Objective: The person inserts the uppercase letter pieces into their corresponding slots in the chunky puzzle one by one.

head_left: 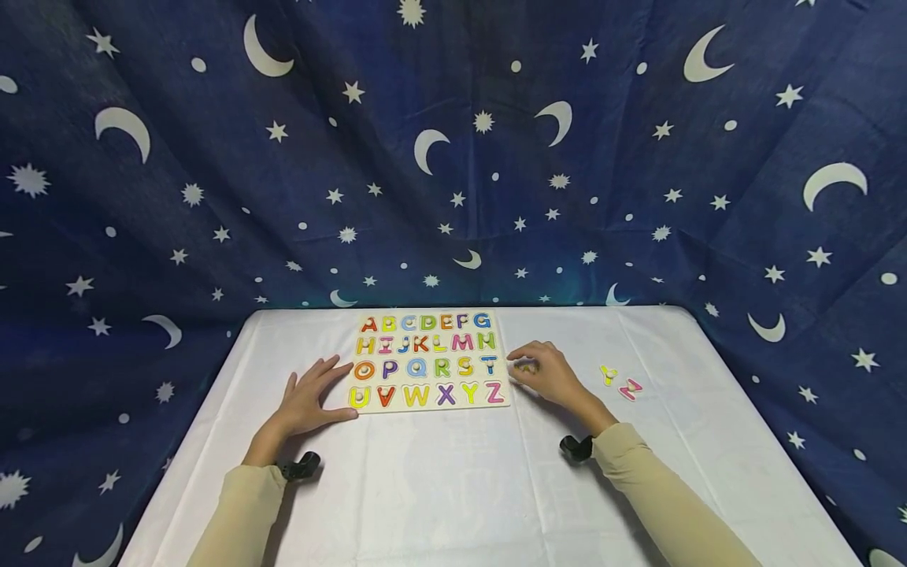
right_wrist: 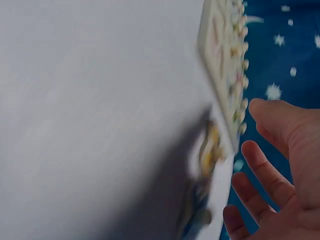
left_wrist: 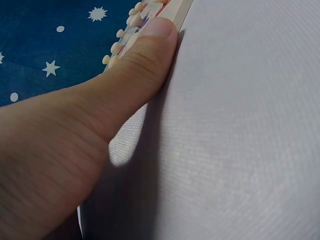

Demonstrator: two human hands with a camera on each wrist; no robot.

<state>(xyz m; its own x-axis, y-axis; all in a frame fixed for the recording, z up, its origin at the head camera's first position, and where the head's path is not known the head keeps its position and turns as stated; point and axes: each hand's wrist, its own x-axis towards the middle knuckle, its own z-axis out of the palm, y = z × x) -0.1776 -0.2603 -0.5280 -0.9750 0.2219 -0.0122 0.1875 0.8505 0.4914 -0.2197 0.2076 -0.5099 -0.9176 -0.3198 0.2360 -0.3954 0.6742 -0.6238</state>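
A wooden alphabet puzzle board [head_left: 432, 408] lies on the table, its letters in several rows with small knobs. In the bottom row, W, X, Y and Z show no knobs. My left hand [head_left: 309, 400] spreads around the board's left side; its thumb [left_wrist: 137, 60] presses the front edge near the corner. My right hand [head_left: 551, 376] hovers just right of the board with thumb and fingers apart, holding nothing. Below it lie a yellowish piece [right_wrist: 209, 152] and a blue-toned piece [right_wrist: 195, 215], both blurred, partly hidden by the fingers in the head view.
Farther right on the white table [head_left: 439, 488] lie a yellow Y piece [head_left: 608, 376] and a pink Z piece [head_left: 630, 389]. A dark blue curtain [head_left: 453, 157] with moons and stars hangs behind the table's back edge. Black wrist cameras sit below both hands.
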